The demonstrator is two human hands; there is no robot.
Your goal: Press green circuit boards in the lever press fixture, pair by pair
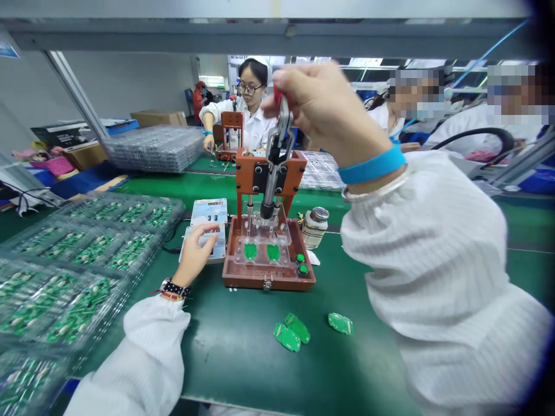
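My right hand (pixel 318 101) is raised and closed around the red handle (pixel 277 95) of a toggle clamp (pixel 274 159). The clamp tops a brown test fixture (pixel 269 280), and its lever points up. Two green circuit boards, a left one (pixel 250 251) and a right one (pixel 273 252), lie in the fixture's clear plate. My left hand (pixel 197 251) rests on the nearer of two light-blue meter boxes (pixel 219 249), thumb and fingers apart, holding nothing. Three loose green boards lie on the mat: an overlapping pair (pixel 287 337) and a single one (pixel 340 323).
Clear trays (pixel 93 242) full of green boards cover the left side. A metal-capped jar (pixel 315 228) stands right of the fixture. Stacked clear trays (pixel 156 147) sit behind. Across the bench, a co-worker (pixel 255 115) works at a similar fixture (pixel 232 130). A shelf beam (pixel 277 37) crosses overhead.
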